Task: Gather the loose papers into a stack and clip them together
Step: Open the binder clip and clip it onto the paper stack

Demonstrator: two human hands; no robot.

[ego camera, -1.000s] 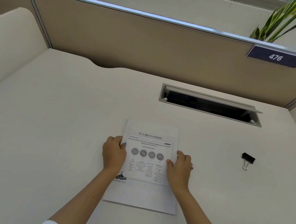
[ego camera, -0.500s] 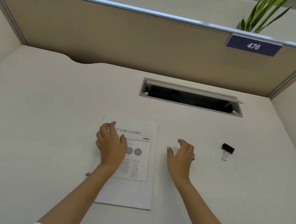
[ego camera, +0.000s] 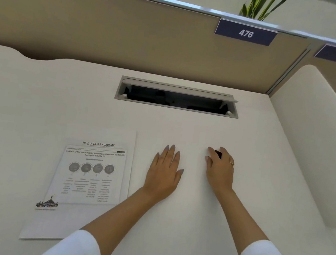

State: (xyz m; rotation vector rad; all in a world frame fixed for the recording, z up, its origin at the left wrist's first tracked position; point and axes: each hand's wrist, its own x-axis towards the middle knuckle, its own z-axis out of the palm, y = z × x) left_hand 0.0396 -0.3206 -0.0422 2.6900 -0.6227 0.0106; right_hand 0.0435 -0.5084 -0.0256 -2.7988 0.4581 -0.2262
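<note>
Paper stack (ego camera: 91, 181) lies flat on the desk (ego camera: 26, 108), squared up w/ printed sheet on top, off to the left & free of both hands; prob. left there so edges stay aligned while the clip gets fetched. Right hand (ego camera: 219, 168) is curled over the black binder clip (ego camera: 218, 154), of which only a dark bit shows betw. thumb & fingers; fingers look to be closing round it, but can't tell if it's actually pinched or lifted yet. Left hand (ego camera: 165, 170) rests on bare desk just right of the stack, fingers straight & together, palm down, holding nothing, likely bracing, & near enough to go back & steady the sheets. Papers & clip are well apart, so the clip needs carrying over. Judgement: gathering done, clipping not begun. Next calls for squeezing the clip's wire handles to spread it, one hand pinning the stack so the top sheet doesn't skew. Open cable tray (ego camera: 177, 96) sits beyond, clear of the work.
</note>
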